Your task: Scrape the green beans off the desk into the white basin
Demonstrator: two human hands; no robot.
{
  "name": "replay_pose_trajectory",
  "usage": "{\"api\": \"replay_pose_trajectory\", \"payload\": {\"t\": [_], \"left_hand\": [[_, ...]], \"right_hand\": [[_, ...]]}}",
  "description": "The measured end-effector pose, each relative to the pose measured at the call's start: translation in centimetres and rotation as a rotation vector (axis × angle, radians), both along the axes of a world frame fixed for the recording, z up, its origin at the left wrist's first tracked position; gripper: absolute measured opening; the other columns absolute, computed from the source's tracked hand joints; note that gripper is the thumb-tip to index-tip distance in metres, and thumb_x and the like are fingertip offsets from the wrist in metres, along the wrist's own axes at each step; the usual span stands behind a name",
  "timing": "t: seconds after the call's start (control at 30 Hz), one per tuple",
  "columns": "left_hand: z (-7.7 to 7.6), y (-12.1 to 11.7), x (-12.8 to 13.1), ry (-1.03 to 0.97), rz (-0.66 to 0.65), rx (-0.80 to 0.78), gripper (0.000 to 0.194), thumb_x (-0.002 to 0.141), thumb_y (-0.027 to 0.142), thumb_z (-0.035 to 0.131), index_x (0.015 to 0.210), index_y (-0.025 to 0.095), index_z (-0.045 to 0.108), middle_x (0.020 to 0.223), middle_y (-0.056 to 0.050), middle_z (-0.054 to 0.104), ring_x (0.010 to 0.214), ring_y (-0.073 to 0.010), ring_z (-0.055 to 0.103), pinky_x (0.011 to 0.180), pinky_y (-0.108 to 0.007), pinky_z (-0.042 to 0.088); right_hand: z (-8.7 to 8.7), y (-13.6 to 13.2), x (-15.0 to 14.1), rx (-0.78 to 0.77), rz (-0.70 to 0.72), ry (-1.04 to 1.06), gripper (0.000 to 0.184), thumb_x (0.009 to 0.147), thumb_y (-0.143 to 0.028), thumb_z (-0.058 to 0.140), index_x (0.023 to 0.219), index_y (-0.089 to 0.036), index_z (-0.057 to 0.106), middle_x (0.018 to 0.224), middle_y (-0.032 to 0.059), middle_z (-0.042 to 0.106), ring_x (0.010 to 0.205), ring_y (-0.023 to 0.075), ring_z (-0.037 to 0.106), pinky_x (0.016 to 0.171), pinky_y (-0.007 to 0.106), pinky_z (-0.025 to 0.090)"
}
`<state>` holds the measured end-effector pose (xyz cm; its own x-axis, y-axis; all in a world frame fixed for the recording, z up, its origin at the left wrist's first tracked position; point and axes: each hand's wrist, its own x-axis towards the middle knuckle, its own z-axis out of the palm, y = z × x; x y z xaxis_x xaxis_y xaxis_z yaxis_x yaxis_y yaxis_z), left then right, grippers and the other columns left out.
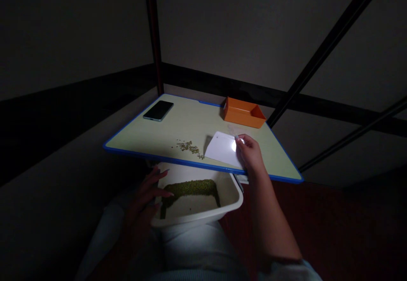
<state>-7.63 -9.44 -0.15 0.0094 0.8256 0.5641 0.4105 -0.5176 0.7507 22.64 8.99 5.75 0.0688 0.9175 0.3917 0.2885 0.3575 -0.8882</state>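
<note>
My right hand (250, 150) pinches a stiff white sheet (221, 148), perhaps card or plastic, near its right side. The sheet stands tilted on the table, with a bright spot of light beside my fingertips. Just left of its edge lies a small scatter of greenish seeds or beans (189, 147). Below the table's front edge, a white tub (233, 194) rests on my lap, with a heap of the same small green grains (193, 186) along its far side. My left hand (148, 196) grips the tub's left rim, its fingers reaching over the inside.
The small pale table (190, 118) has a raised blue edge. An orange open box (243, 113) stands at its back right, and a dark-screened phone (159, 110) lies at the back left. Walls rise close behind and to the left. The room is dim.
</note>
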Motion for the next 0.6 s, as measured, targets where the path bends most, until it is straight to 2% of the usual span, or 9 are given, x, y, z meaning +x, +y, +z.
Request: {"api": "replay_pose_trajectory", "payload": {"t": [0.17, 0.4, 0.6], "left_hand": [[0.21, -0.11, 0.09, -0.017, 0.025, -0.009, 0.021, 0.089, 0.027, 0.052, 0.097, 0.028, 0.071, 0.144, -0.002, 0.056, 0.147, -0.0288, 0.032, 0.122, -0.052, 0.023], [-0.06, -0.04, -0.01, -0.008, 0.023, -0.011, 0.019, 0.088, 0.027, 0.053, 0.097, 0.029, 0.071, 0.145, -0.001, 0.055, 0.147, -0.0277, 0.031, 0.122, -0.05, 0.024], [-0.04, 0.08, 0.13, -0.005, -0.002, 0.012, 0.022, 0.089, 0.025, 0.052, 0.099, 0.032, 0.069, 0.146, 0.003, 0.053, 0.148, -0.0245, 0.029, 0.123, -0.046, 0.021]], "right_hand": [[0.21, -0.19, -0.08, -0.026, 0.006, 0.062, 0.029, 0.073, -0.048, 0.065, 0.071, -0.019, 0.061, 0.062, -0.0036, 0.052, 0.059, 0.0129, 0.042, 0.06, 0.027, 0.034], [0.43, -0.26, -0.2, -0.026, -0.015, 0.039, 0.029, 0.074, -0.048, 0.064, 0.072, -0.019, 0.061, 0.063, -0.0025, 0.054, 0.062, 0.0139, 0.045, 0.061, 0.027, 0.035], [0.72, -0.47, -0.43, -0.031, 0.005, 0.044, 0.03, 0.074, -0.049, 0.064, 0.071, -0.02, 0.061, 0.063, -0.0018, 0.054, 0.063, 0.0145, 0.045, 0.061, 0.027, 0.036]]}}
